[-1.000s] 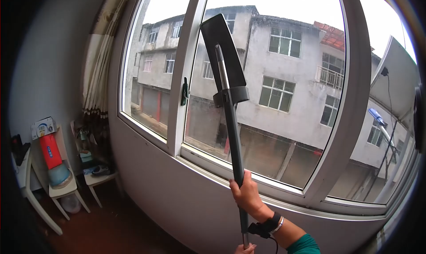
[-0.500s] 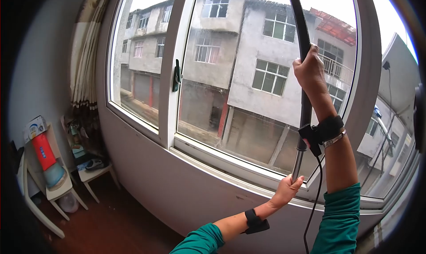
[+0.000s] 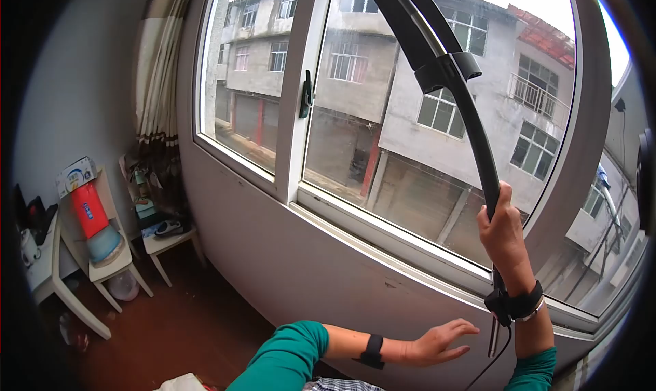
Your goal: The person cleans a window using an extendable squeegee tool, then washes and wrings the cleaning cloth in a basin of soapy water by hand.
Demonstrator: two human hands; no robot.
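Note:
A long black pole (image 3: 478, 145) leans up across the window glass. My right hand (image 3: 504, 237) is wrapped round its lower part. At the pole's upper end is a long, flat black head (image 3: 403, 25), with a dark curved bracket (image 3: 447, 72) at its lower edge. Below my right hand the thin metal end (image 3: 493, 336) of the pole hangs down. To the left of that end, my left hand (image 3: 441, 343) is off the pole, with fingers stretched out and holding nothing. Each wrist wears a black band.
The window frame (image 3: 295, 90) has a dark green handle (image 3: 306, 93). A patterned curtain (image 3: 158, 70) hangs at the left. Below it are white chairs, one (image 3: 109, 266) bearing a red item (image 3: 89, 210), and a white table (image 3: 48, 254). Outside, a blue-tipped pole (image 3: 603, 179) shows.
My left hand has let go of the pole's metal end and opened. My right hand has come down with the pole, and the black head is lower in view again.

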